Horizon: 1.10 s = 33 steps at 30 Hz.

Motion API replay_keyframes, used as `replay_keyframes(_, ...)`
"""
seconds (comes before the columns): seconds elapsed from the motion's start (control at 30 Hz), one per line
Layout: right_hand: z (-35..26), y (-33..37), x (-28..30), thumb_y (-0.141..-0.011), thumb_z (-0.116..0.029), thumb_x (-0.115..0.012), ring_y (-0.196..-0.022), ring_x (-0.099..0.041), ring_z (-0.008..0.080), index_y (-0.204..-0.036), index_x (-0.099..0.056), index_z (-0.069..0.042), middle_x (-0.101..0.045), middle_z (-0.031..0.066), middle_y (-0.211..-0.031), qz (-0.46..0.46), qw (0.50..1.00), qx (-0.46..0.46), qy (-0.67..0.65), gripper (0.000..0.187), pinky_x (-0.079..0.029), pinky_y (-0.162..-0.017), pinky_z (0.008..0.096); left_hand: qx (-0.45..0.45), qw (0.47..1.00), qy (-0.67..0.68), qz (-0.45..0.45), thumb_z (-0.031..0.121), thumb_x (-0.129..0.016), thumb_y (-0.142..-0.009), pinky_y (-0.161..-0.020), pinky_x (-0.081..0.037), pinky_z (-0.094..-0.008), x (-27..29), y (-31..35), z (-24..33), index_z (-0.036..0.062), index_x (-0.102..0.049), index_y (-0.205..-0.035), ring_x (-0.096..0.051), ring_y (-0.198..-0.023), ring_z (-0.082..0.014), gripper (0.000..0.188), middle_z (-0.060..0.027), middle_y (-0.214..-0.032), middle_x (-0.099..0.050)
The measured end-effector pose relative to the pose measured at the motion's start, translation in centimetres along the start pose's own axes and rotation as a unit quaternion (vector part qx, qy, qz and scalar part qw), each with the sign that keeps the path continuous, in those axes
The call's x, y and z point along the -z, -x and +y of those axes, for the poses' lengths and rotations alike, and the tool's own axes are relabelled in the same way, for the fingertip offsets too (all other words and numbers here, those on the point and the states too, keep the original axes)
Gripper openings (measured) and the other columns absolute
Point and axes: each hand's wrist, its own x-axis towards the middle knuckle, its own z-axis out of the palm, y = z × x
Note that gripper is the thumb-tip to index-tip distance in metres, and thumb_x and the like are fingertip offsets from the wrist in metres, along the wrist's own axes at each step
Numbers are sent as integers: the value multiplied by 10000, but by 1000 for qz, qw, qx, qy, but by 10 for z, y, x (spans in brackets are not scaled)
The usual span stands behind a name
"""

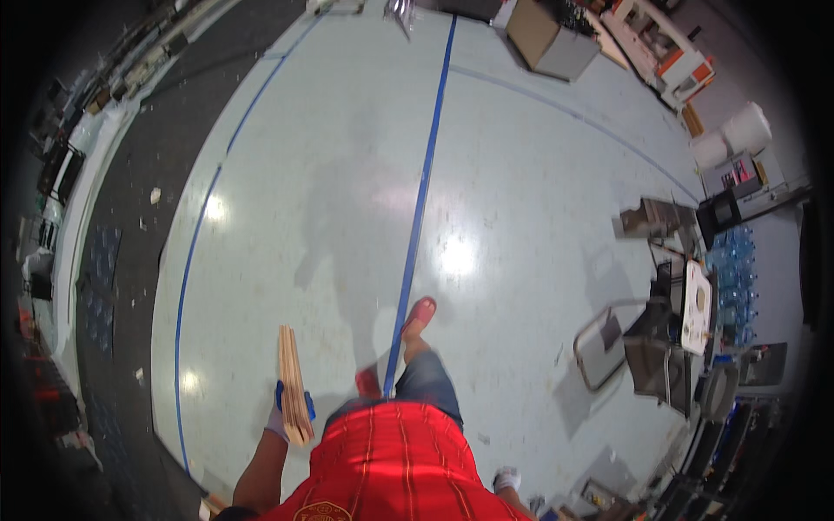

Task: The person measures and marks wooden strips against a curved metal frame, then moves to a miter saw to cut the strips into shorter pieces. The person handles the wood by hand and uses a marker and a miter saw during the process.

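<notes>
Boards [294, 382] ride upright at the person's left side, pinched in the gloved left hand [287, 415] over the floor [347, 174]; carrying well means a firm grip near mid-length. Right hand [506, 478]: cannot tell its grip

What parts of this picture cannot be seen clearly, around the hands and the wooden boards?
Head view:
- Right hand: mostly hidden by the red shirt; its grip is unclear.
- Left hand: fingers hidden behind the wooden boards.
- Board count: edges too thin to count.
- Items at right rim: dark, distorted.
</notes>
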Motion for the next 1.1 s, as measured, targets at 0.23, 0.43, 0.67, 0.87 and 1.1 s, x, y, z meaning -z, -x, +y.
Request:
replay_keyframes(0.23, 49, -93, 352, -1114, -450, -551, -1467, -637, 276, -1479, -739, -218, -637, 39, -1628, 94, 994, -42, -21, 472, -561, -1128, 435, -133, 968, -197, -78, 894, -665, -883, -762, -639, -572, -277, -117, 135, 140, -691, -1302, -762, -851, -385, 864, -163, -943, -744)
replay_keyframes(0.43, 78, 5, 922, -978, -83, -746, -919, -695, 194, -1178, -700, -66, -732, 82, -1008, 557, 556, 226, -574, 206, -578, -898, 355, -108, 981, -158, -25, 634, -692, -1048, -889, -655, -473, -512, -157, 225, 59, -676, -1403, -778, -956, -271, 676, -135, -1125, -775)
replay_keyframes(0.67, 70, 117, 1327, -984, -35, -692, -911, -669, 160, -1180, -708, -45, -713, 71, -998, 643, 448, 321, -532, 197, -568, -866, 325, -342, 876, -338, 35, 392, -728, -1098, -974, -588, -337, -760, -220, 401, -8, -651, -1460, -721, -1092, -162, 545, -69, -1215, -750)
replay_keyframes(0.87, 13, 28, 1373, -912, -74, -794, -916, -661, 192, -1141, -704, -64, -734, 80, -1015, 463, 569, 211, -647, 246, -570, -862, 366, -312, 879, -356, -55, 326, -772, -1068, -982, -583, -346, -950, -265, 591, -9, -669, -1446, -718, -1058, -157, 516, -63, -1181, -770)
replay_keyframes(1.1, -77, -7, 1413, -974, -168, -758, -901, -706, 260, -1163, -702, -83, -754, 94, -970, 270, 732, -30, -625, 214, -591, -828, 429, -338, 778, -530, 14, 308, -806, -1024, -976, -581, -346, -1112, -345, 778, -17, -736, -1370, -737, -1066, -148, 479, -70, -1180, -804)
